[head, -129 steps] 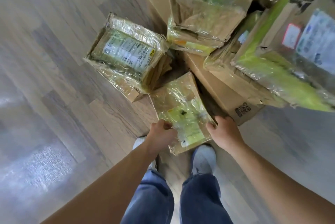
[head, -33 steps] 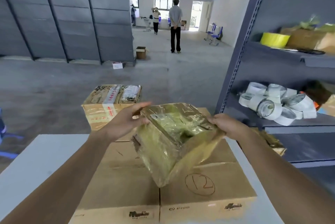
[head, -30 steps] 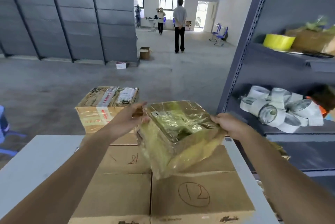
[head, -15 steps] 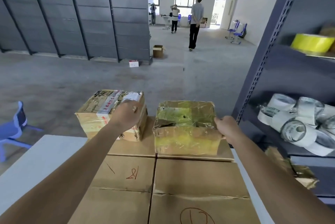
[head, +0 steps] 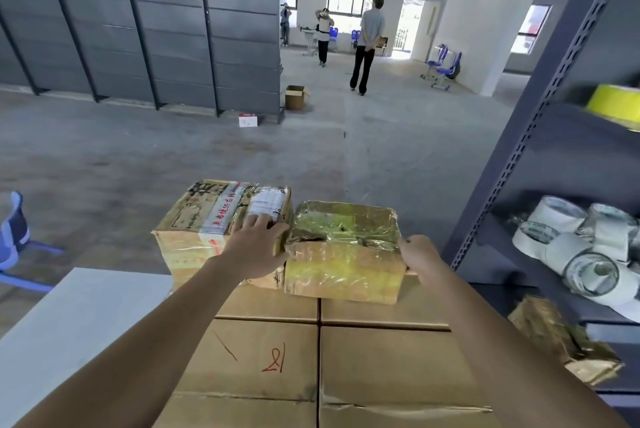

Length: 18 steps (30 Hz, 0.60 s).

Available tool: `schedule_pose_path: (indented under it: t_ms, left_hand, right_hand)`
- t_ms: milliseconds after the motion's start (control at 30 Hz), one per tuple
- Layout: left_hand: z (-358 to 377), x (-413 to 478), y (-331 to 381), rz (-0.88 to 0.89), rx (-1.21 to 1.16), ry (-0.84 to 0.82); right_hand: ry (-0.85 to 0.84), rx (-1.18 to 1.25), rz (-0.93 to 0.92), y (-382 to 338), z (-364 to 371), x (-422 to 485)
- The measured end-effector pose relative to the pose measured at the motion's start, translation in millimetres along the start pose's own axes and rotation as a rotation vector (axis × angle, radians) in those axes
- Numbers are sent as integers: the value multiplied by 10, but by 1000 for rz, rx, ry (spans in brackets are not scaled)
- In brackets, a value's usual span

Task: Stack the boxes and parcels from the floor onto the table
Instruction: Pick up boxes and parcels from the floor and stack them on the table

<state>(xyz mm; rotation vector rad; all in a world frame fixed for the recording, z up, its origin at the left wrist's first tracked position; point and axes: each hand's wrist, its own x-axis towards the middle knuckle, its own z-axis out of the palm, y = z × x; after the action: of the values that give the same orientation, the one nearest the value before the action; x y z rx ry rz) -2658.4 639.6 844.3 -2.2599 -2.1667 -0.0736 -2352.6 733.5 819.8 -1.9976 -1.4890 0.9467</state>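
A pale table [head: 69, 323] stands near left. Brown cardboard boxes [head: 263, 358] lie on it, packed side by side.

Left forearm [head: 166, 330] and right forearm [head: 495, 334] are totally bare behind the hands. Left hand [head: 258, 251] and right hand [head: 417, 254] are bare too.

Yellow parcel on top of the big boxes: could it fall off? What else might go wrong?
It might. The parcel sits at the back of the cartons, and their far edge is hidden, so a harder push from the right hand could tip it off. The left hand lies on the labelled box right where the two meet, so fingers could get squeezed. The parcel's wrap looks shiny, so it may slide.
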Motion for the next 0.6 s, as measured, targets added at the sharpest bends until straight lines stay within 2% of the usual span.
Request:
schedule_pose_path:
  t_ms: [100,233,367,533,600]
  left_hand:
    - [60,20,-34,18,27,62]
    - [144,18,-12,12,61,139]
    - [174,31,41,-11,69,168]
    - [192,13,75,-22,73,190]
    - [181,8,74,-21,54,183]
  right_hand:
    - [-104,-2,21,-35,-9,4]
    - [-87,-70,-22,-78,-66,71]
    - [-179,-185,-46,-100,-93,59]
    - [-153,-164,-75,-81,-63,-20]
    - [-134,-227,-96,-107,-62,-80]
